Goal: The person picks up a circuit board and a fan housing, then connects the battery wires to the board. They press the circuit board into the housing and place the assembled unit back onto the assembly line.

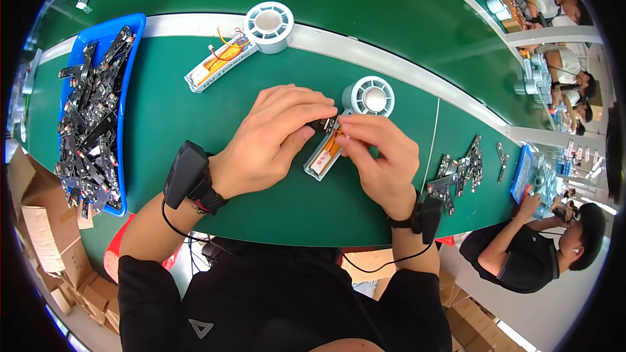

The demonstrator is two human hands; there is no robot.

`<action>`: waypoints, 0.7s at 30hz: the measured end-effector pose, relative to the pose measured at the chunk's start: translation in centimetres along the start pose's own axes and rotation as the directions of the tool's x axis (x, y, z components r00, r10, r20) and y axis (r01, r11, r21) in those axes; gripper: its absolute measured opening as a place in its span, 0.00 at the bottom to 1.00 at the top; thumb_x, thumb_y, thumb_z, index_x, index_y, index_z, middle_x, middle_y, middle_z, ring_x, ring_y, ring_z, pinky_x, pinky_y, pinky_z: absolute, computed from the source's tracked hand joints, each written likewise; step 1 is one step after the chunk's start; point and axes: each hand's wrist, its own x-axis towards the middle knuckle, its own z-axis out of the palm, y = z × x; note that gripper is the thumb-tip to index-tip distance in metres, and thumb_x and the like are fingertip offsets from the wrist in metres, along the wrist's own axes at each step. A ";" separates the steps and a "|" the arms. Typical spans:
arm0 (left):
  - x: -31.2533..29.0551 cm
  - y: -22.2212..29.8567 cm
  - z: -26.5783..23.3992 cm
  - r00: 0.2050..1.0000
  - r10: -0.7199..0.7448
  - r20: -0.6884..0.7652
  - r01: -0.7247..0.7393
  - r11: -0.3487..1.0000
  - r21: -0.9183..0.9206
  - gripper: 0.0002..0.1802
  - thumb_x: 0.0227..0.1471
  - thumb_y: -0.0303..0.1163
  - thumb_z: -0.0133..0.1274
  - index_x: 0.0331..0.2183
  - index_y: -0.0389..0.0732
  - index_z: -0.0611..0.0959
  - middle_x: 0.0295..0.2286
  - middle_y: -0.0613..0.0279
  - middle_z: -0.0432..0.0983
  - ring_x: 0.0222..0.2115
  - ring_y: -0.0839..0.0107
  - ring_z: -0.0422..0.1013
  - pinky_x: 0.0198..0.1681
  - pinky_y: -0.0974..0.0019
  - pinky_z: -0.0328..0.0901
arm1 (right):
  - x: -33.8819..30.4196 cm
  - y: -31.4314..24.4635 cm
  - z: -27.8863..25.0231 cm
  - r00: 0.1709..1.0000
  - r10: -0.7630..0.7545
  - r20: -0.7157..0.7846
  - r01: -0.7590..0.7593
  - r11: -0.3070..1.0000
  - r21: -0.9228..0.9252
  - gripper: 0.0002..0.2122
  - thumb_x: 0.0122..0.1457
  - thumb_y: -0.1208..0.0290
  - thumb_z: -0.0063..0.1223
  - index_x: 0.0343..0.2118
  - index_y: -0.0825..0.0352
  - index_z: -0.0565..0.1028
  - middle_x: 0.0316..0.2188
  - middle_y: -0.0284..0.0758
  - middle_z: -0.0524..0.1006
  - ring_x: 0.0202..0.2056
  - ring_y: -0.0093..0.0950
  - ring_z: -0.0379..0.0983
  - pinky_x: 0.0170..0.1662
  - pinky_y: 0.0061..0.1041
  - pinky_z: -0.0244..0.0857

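Observation:
In front of me lies a handheld fan (pixel 368 97) with a round light-grey head and an open handle holding a battery (pixel 323 160) and wires. My left hand (pixel 277 132) is closed on a small black circuit board (pixel 324 124) beside the handle's upper end. My right hand (pixel 381 153) pinches at the handle there, its fingertips by the thin wires; the wire between them is mostly hidden. Farther off, a second fan (pixel 268 26) lies with its handle open, showing a battery and orange and red wires (pixel 228 53).
A blue tray (pixel 122 111) heaped with black circuit boards (pixel 94 117) stands at the left. Several loose boards (pixel 460 171) lie on the green table (pixel 274 212) to the right. A co-worker (pixel 535 248) sits at the far right. Cardboard boxes (pixel 49 225) are stacked at lower left.

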 end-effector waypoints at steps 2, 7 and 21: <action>0.1 -0.2 0.0 0.999 0.044 0.024 -0.044 0.999 -0.004 0.20 0.55 0.16 0.53 0.50 0.38 0.80 0.49 0.55 0.77 0.53 0.54 0.72 0.65 0.46 0.57 | -0.4 -0.8 0.2 0.925 0.380 0.017 -0.365 0.873 0.323 0.05 0.57 0.84 0.62 0.37 0.71 0.82 0.39 0.38 0.83 0.29 0.22 0.81 0.26 0.17 0.71; 0.1 -0.7 -0.1 0.997 0.033 0.070 -0.028 0.997 -0.069 0.19 0.56 0.17 0.53 0.50 0.38 0.80 0.50 0.55 0.76 0.53 0.54 0.72 0.66 0.43 0.55 | 0.1 -0.9 -0.4 0.922 0.378 0.082 -0.386 0.889 0.245 0.04 0.59 0.85 0.60 0.37 0.73 0.81 0.37 0.38 0.83 0.30 0.22 0.81 0.27 0.17 0.72; 0.3 -0.8 0.1 0.998 -0.009 0.063 0.018 0.989 -0.146 0.19 0.57 0.19 0.53 0.50 0.42 0.82 0.49 0.56 0.78 0.56 0.52 0.70 0.67 0.40 0.53 | 0.1 -1.2 -0.1 0.887 0.454 0.084 -0.454 0.825 0.336 0.05 0.59 0.83 0.61 0.38 0.73 0.80 0.32 0.36 0.83 0.29 0.20 0.80 0.27 0.16 0.71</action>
